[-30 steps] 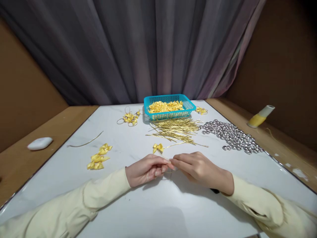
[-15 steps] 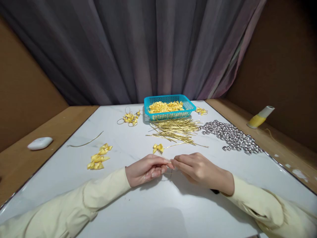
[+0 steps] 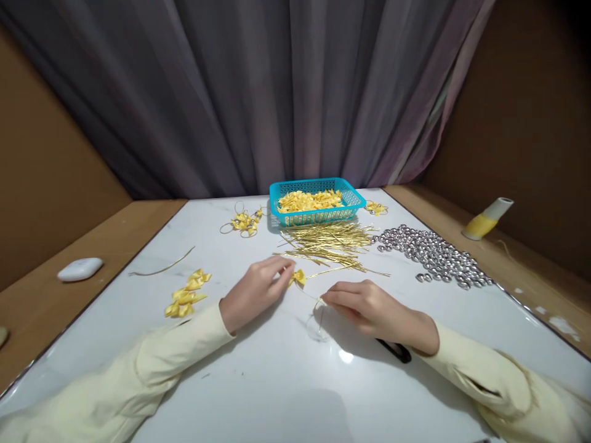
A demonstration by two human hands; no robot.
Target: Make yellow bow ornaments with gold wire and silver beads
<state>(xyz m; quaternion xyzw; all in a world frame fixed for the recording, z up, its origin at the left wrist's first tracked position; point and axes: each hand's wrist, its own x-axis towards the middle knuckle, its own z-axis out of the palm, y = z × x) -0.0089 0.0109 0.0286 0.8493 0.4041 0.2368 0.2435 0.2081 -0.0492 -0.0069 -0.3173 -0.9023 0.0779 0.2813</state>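
My left hand (image 3: 261,289) reaches to a small yellow ribbon bow (image 3: 300,277), with thumb and fingertips closed at its left side. Those fingers cover part of the bow. My right hand (image 3: 369,309) pinches a thin gold cord (image 3: 318,303) between thumb and fingers, close above the table. The cord bends into a small loop beneath the fingertips. A fine strand seems to run from it toward the bow. Partly under my right wrist lies a black-handled tool (image 3: 396,351); its other end is hidden.
Loose gold cords (image 3: 330,240) lie before a blue basket (image 3: 318,218) of yellow bows. Silver beads (image 3: 429,252) spread to the right. More yellow bows (image 3: 187,294) and one cord (image 3: 164,267) lie left. Bows with loops (image 3: 244,223) sit behind. A yellow thread spool (image 3: 487,220) stands right.
My left hand has left the cord and moved up and left to the bow. The right hand stays nearly in place, still pinching the cord, whose loop now shows more.
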